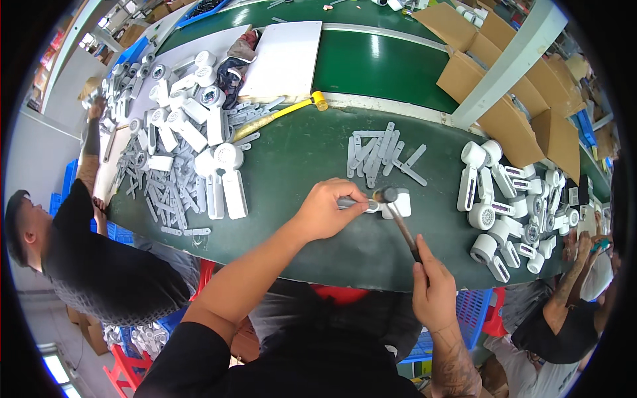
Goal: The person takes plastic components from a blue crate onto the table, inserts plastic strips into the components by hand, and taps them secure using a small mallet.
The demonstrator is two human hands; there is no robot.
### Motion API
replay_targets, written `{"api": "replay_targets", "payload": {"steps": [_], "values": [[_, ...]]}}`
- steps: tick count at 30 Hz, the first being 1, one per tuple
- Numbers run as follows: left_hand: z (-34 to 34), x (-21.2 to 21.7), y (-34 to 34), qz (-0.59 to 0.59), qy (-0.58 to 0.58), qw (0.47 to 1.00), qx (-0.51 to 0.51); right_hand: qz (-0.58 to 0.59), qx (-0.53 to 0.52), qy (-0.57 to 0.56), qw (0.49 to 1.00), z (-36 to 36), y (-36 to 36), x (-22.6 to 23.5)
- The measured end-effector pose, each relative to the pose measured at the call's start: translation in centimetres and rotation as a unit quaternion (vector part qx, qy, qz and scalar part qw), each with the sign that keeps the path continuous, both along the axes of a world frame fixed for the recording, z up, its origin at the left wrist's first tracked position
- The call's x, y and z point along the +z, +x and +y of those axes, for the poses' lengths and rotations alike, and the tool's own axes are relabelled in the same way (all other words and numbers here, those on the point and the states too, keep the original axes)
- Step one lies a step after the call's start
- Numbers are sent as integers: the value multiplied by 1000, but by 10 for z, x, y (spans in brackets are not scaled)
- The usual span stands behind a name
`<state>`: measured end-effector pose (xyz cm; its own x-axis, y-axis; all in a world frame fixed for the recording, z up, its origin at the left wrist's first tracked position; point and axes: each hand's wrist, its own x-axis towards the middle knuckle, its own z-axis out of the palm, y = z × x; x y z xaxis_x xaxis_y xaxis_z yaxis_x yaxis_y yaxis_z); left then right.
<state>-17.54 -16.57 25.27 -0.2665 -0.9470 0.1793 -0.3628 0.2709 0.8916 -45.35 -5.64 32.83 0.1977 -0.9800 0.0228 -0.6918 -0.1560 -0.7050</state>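
Observation:
My left hand presses down on a white handheld fan body lying flat on the green table, holding a grey strip against it. My right hand grips the handle of a small hammer, whose dark head rests on the fan body right next to my left fingers. A loose bunch of grey plastic strips lies just beyond the fan body.
A big heap of white fan parts and grey strips fills the left; another pile of white fans sits right. A yellow-headed mallet and a white board lie behind. Cardboard boxes stand far right. People sit on both sides.

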Motion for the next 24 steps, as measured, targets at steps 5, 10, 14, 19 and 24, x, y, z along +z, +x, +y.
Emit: {"api": "replay_targets", "payload": {"steps": [5, 10, 14, 19, 24], "values": [[-1, -4, 1, 6, -6, 1000, 0, 35, -18, -26, 999, 2, 7, -10], [1, -4, -2, 29, 4, 1000, 9, 0, -52, -101, 994, 9, 13, -16], [14, 0, -10, 100, 69, 992, 41, 78, -17, -38, 996, 15, 5, -33], [32, -9, 21, -102, -127, 985, 54, 93, 6, -44, 995, 6, 3, -20], [35, -16, 22, -80, -118, 990, 18, 56, -6, -101, 993, 16, 24, 11]]}}
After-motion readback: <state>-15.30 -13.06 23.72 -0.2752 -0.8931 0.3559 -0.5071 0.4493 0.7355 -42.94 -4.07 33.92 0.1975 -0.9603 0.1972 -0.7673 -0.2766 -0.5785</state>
